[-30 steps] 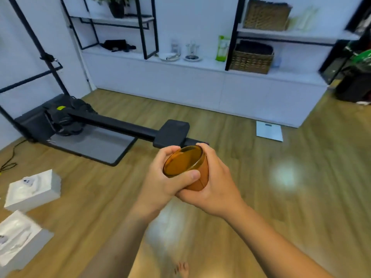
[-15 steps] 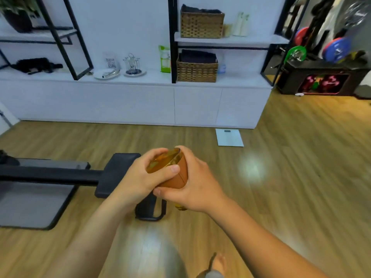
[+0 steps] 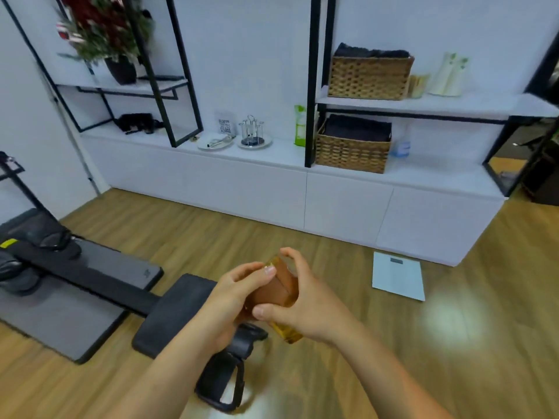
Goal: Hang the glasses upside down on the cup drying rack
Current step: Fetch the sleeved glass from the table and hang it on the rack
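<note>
I hold amber glasses [image 3: 276, 290] in front of me, above the wooden floor. They look like two nested or stacked pieces, one end sticking out below my right hand near the wrist. My left hand [image 3: 233, 294] grips them from the left with the thumb on top. My right hand [image 3: 305, 300] grips them from the right, fingers wrapped around. The metal cup drying rack [image 3: 252, 133] stands far off on a round tray on the white counter [image 3: 272, 154], with its prongs bare.
A white plate [image 3: 215, 142] with utensils sits left of the rack, a green packet [image 3: 300, 125] and wicker baskets [image 3: 352, 151] to its right. A black exercise machine [image 3: 90, 285] lies on the floor at left. A white scale [image 3: 397, 276] lies by the cabinet.
The view has swung and come closer to the white counter. The glasses have tilted in my hands, so their mouth no longer faces me.
</note>
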